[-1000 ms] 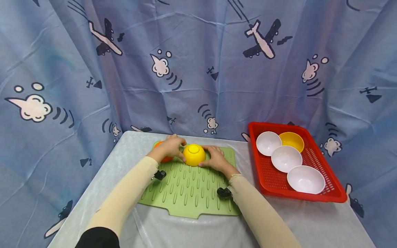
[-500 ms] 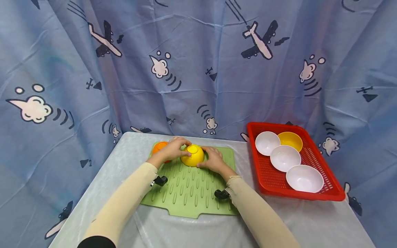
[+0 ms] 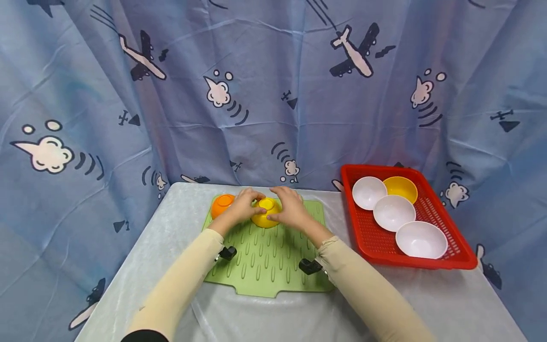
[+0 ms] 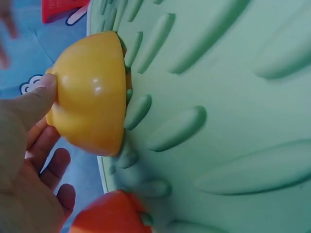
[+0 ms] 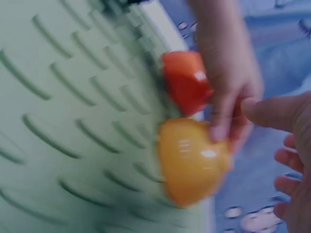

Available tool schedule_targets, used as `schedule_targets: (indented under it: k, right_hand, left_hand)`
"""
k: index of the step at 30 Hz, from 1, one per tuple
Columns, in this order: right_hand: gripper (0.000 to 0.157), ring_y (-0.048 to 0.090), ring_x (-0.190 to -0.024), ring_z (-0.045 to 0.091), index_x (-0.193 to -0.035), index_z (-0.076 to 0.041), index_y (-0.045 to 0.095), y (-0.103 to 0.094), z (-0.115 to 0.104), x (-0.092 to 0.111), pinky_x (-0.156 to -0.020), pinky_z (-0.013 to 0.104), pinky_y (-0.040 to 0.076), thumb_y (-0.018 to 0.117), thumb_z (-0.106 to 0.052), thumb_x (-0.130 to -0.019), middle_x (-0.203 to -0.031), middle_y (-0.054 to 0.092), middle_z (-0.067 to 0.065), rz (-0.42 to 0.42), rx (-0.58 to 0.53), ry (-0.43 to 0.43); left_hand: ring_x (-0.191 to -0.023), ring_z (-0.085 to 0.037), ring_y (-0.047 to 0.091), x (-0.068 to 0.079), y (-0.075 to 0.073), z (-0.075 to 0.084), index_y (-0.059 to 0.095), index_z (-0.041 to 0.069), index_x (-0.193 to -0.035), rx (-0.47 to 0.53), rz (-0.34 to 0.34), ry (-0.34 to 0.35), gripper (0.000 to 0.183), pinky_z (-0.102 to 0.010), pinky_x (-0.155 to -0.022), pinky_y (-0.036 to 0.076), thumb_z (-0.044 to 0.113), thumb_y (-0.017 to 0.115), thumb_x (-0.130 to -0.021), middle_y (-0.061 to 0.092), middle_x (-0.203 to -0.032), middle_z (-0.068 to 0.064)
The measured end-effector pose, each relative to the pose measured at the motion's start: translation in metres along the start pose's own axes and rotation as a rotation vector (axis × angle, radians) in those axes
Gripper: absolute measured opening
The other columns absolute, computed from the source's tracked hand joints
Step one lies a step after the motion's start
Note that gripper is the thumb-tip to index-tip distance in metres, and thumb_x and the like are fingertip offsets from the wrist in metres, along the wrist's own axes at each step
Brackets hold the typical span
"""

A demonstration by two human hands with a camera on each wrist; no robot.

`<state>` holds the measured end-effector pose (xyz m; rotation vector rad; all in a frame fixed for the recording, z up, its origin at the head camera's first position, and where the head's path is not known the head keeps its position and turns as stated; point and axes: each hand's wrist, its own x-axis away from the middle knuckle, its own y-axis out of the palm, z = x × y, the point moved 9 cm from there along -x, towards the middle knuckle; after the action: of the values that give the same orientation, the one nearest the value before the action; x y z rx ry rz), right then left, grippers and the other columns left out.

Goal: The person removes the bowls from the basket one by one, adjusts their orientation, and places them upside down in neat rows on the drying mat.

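A yellow bowl (image 3: pixel 266 219) lies upside down on the green ridged mat (image 3: pixel 265 266). My left hand (image 3: pixel 243 204) pinches the foot of this bowl, with the thumb (image 4: pixel 43 92) on the near side and the forefinger partly hidden behind it. My right hand (image 3: pixel 291 209) hovers at the bowl's right side; in the right wrist view its fingers (image 5: pixel 286 160) are loosely bent, apart from the bowl, and hold nothing. An orange bowl (image 3: pixel 221 204), also upside down, sits left of the yellow one, partly behind my left hand.
On the right of the white-covered table (image 3: pixel 171 228) stands a red basket (image 3: pixel 363 247). Several bowls sit in it rim up: white bowls (image 3: pixel 420 240) and another yellow bowl (image 3: pixel 403 187). A blue patterned curtain (image 3: pixel 256 142) hangs behind the table.
My right hand has let go of the yellow bowl's side and risen beside it. My left hand has shifted from the bowl's side to its foot. The bowl stays in place on the mat.
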<state>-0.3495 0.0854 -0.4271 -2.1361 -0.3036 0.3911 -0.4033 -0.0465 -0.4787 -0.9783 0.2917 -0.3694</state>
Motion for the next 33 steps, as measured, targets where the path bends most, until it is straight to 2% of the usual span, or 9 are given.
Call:
schedule_targets:
  k: [5,10,14,19,21,23,27,30,33]
  right_hand:
    - [0.075,0.044,-0.141,0.035,-0.15,-0.01,0.051,-0.047,-0.024,0.017,-0.115,0.063,0.028,0.085,-0.026,-0.085,-0.148,0.055,0.011,-0.125,0.051,-0.138]
    - [0.07,0.047,-0.139,0.032,-0.147,-0.013,0.056,-0.099,-0.015,0.039,-0.114,0.06,0.035,0.085,-0.025,-0.085,-0.146,0.058,0.007,-0.197,0.082,-0.172]
    - [0.069,0.045,-0.139,0.034,-0.145,-0.012,0.058,-0.14,0.003,0.061,-0.114,0.06,0.034,0.086,-0.022,-0.083,-0.147,0.057,0.008,-0.189,0.133,-0.184]
    - [0.066,0.045,-0.136,0.034,-0.141,-0.014,0.061,-0.191,0.038,0.094,-0.111,0.061,0.033,0.088,-0.021,-0.081,-0.143,0.058,0.009,-0.134,0.168,-0.173]
    - [0.065,0.045,-0.136,0.033,-0.14,-0.015,0.061,-0.209,0.056,0.106,-0.109,0.057,0.035,0.088,-0.023,-0.081,-0.143,0.059,0.008,-0.106,0.16,-0.158]
    - [0.065,0.046,-0.135,0.03,-0.139,-0.018,0.062,-0.225,0.074,0.117,-0.107,0.047,0.037,0.088,-0.027,-0.081,-0.142,0.059,0.005,-0.081,0.167,-0.118]
    - [0.068,0.049,-0.129,0.03,-0.139,-0.017,0.062,-0.242,0.11,0.136,-0.099,0.043,0.043,0.09,-0.032,-0.078,-0.139,0.061,0.007,-0.063,0.202,-0.058]
    - [0.073,0.05,-0.126,0.036,-0.139,-0.013,0.062,-0.243,0.135,0.153,-0.097,0.058,0.047,0.091,-0.034,-0.075,-0.138,0.061,0.014,-0.089,0.226,-0.028]
    - [0.076,0.049,-0.125,0.041,-0.137,-0.009,0.063,-0.239,0.16,0.171,-0.095,0.069,0.045,0.092,-0.035,-0.072,-0.136,0.061,0.019,-0.128,0.227,0.016]
  left_hand:
    - [-0.108,-0.021,0.048,0.001,0.003,-0.006,0.067,0.016,-0.134,0.036,0.008,-0.027,0.049,-0.041,-0.093,0.036,0.036,0.079,-0.091,0.056,-0.113,-0.003]
    - [-0.108,-0.021,0.047,0.0,0.003,-0.007,0.068,0.015,-0.133,0.07,0.023,-0.033,0.049,-0.041,-0.091,0.033,0.035,0.08,-0.09,0.056,-0.113,-0.002]
    - [-0.11,-0.02,0.048,-0.001,0.004,-0.006,0.068,0.016,-0.133,0.065,0.021,-0.036,0.049,-0.041,-0.092,0.032,0.036,0.08,-0.09,0.056,-0.113,-0.001]
    - [-0.112,-0.021,0.048,-0.002,0.003,-0.006,0.068,0.017,-0.133,0.052,0.007,-0.046,0.049,-0.042,-0.092,0.032,0.036,0.08,-0.09,0.056,-0.115,0.0]
    - [-0.113,-0.02,0.047,-0.002,0.002,-0.006,0.067,0.017,-0.133,0.047,0.001,-0.049,0.049,-0.041,-0.092,0.032,0.037,0.079,-0.09,0.056,-0.115,0.0]
    - [-0.113,-0.021,0.047,-0.002,0.001,-0.006,0.067,0.017,-0.133,0.045,0.001,-0.05,0.049,-0.041,-0.092,0.032,0.037,0.079,-0.09,0.056,-0.115,0.0]
    - [-0.114,-0.022,0.048,-0.001,-0.002,-0.005,0.068,0.016,-0.132,0.056,0.018,-0.044,0.048,-0.043,-0.092,0.032,0.035,0.08,-0.09,0.057,-0.116,-0.001]
    - [-0.114,-0.022,0.048,0.001,0.0,-0.006,0.068,0.016,-0.133,0.06,0.018,-0.046,0.048,-0.042,-0.092,0.031,0.035,0.08,-0.09,0.057,-0.116,0.0]
    - [-0.113,-0.021,0.049,0.001,0.004,-0.006,0.067,0.017,-0.133,0.055,0.013,-0.048,0.049,-0.042,-0.091,0.032,0.037,0.079,-0.09,0.056,-0.115,0.0]
